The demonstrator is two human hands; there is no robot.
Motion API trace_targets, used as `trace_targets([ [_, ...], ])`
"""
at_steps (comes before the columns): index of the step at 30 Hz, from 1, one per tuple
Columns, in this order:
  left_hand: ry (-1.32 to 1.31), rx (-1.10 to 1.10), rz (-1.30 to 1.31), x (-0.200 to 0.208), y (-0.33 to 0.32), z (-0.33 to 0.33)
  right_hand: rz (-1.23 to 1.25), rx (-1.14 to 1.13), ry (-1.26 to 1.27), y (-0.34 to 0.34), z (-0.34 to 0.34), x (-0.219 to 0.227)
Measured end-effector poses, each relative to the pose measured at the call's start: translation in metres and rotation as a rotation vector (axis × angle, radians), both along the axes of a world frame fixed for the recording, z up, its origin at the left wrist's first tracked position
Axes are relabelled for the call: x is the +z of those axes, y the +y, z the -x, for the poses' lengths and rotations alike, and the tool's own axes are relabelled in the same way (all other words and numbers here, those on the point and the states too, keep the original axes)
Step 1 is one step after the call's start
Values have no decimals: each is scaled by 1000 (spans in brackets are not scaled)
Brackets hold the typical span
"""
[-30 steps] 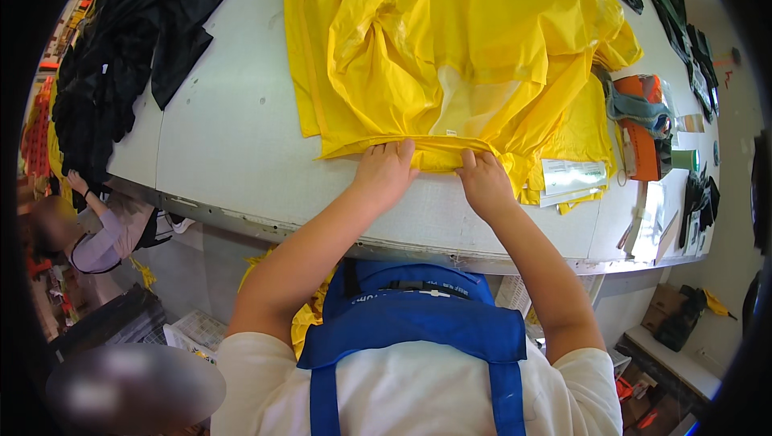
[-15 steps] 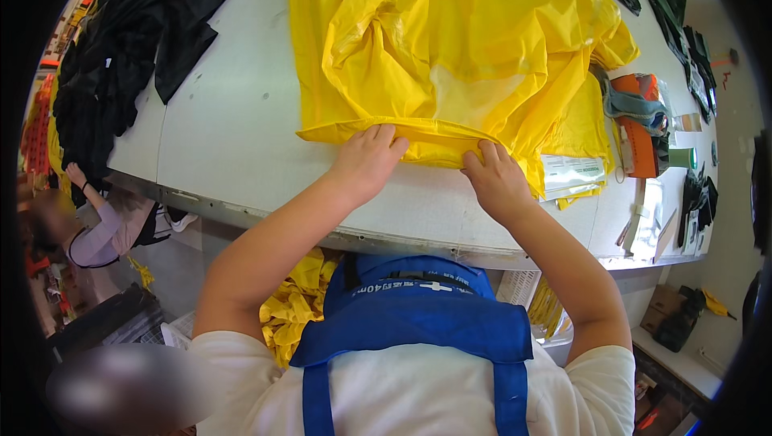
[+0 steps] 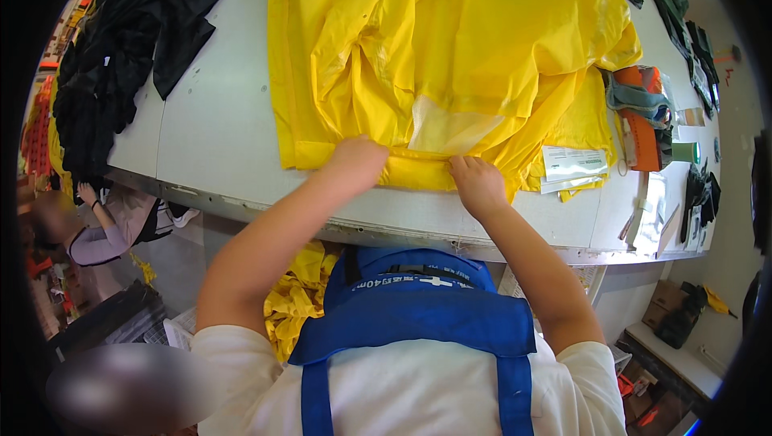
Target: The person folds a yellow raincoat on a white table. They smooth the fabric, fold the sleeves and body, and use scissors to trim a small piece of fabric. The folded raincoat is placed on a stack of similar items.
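A large yellow coated-fabric piece [image 3: 490,26], looking like part of a garment, lies rumpled on the white table with its near edge folded into a band. My left hand [image 3: 358,164] is closed on that band left of its middle, fingertips partly hidden. Farther right along the same edge, my right hand [image 3: 480,185] pinches the folded band between thumb and fingers. Between and beyond the hands, a pale whitish patch [image 3: 450,126] shows on the yellow fabric. Printed sheets in clear wrapping [image 3: 575,164] lie at the fabric's right side.
Black fabric [image 3: 108,58] is heaped on the table [image 3: 213,146] at left. Orange and blue-grey items [image 3: 641,126] and a green roll [image 3: 685,152] stand at right. Below the table edge sits a yellow fabric pile [image 3: 297,295]. Another person [image 3: 108,235] is at far left.
The folded edge has been drawn toward me and slightly left, and now lies flatter. Both hands have moved nearer the table edge, still gripping the band.
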State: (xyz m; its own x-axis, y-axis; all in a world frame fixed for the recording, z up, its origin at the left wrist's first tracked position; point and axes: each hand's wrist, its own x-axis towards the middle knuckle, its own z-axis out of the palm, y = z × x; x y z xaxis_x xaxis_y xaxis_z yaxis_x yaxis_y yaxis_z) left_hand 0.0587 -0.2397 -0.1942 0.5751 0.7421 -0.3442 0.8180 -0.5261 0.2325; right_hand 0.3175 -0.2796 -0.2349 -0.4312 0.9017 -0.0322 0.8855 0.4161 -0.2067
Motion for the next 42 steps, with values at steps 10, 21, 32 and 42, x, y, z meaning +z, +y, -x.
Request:
trace_targets([
  [10, -431, 247, -130, -35, -49, -121, 33, -224, 266, -12, -42, 20],
  [21, -614, 455, 152, -20, -41, -122, 558, -422, 872, -10, -53, 35],
  [32, -368, 492, -326, -2, -29, -58, -119, -87, 262, -25, -51, 56],
  [42, -607, 392, 426, -3, -66, 3, 342, -199, 253, 4, -74, 92],
])
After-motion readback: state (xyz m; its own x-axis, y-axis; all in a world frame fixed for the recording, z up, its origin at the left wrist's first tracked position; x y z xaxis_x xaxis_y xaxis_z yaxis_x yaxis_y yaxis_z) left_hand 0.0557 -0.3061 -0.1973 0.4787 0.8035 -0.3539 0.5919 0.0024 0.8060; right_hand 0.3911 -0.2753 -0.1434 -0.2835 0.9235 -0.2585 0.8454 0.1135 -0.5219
